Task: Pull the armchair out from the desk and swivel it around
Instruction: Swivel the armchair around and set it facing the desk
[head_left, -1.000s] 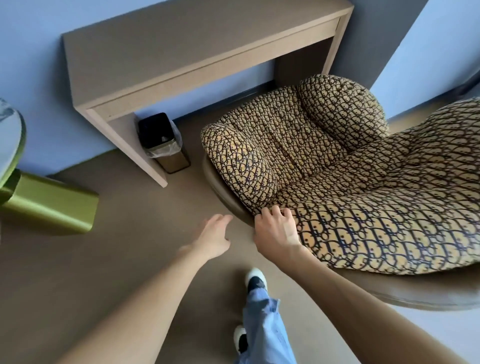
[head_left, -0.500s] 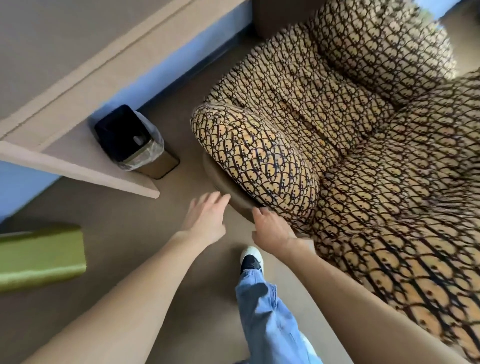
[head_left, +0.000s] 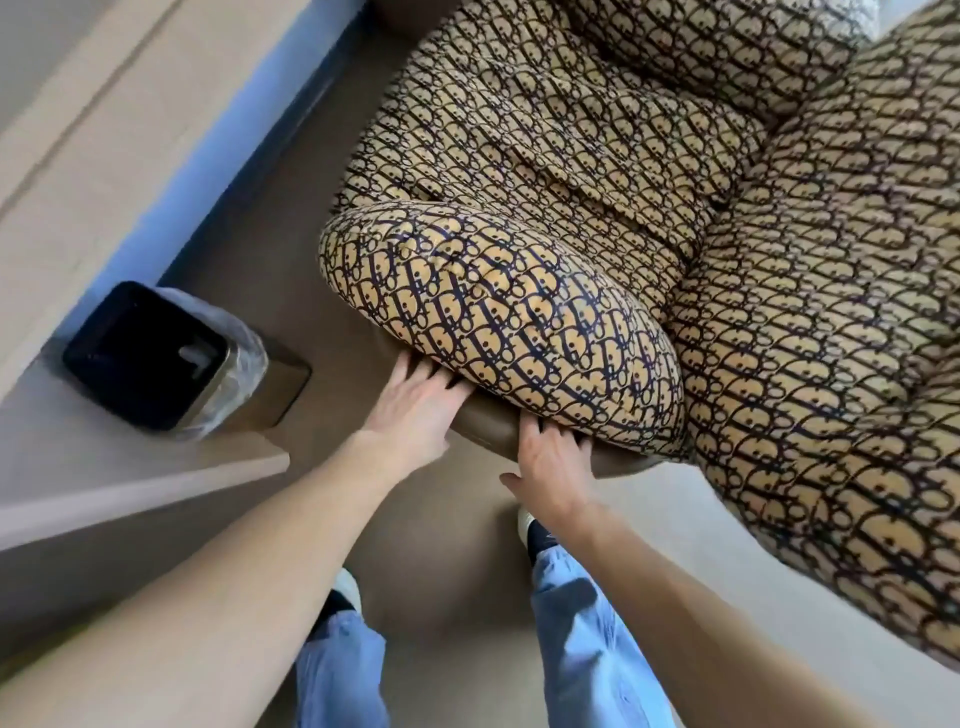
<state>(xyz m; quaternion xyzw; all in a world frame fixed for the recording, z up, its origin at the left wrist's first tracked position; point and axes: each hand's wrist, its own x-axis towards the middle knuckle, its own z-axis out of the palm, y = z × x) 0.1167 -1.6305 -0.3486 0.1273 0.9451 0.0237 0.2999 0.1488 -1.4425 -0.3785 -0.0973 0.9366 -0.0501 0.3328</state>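
The armchair (head_left: 597, 166) has padded cushions in a tan and dark blue print on a smooth brown shell, and it fills the right and top of the view. Its near armrest cushion (head_left: 498, 332) bulges toward me. My left hand (head_left: 415, 410) lies on the brown shell rim (head_left: 488, 421) under that armrest, fingers tucked beneath the cushion. My right hand (head_left: 545, 457) grips the same rim a little to the right, thumb spread out. The beige desk (head_left: 88, 171) stands at the left, its side panel close to the chair.
A black bin (head_left: 150, 358) with a clear liner sits on the floor under the desk, left of my left hand. A blue wall (head_left: 208, 140) runs behind the desk. My legs in blue jeans and white shoes stand on the brown floor (head_left: 441, 561) below.
I have leaned in closer. My left hand, free before, has moved onto the shell rim under the armrest. My right hand has slid from the backrest cushion edge to that rim.
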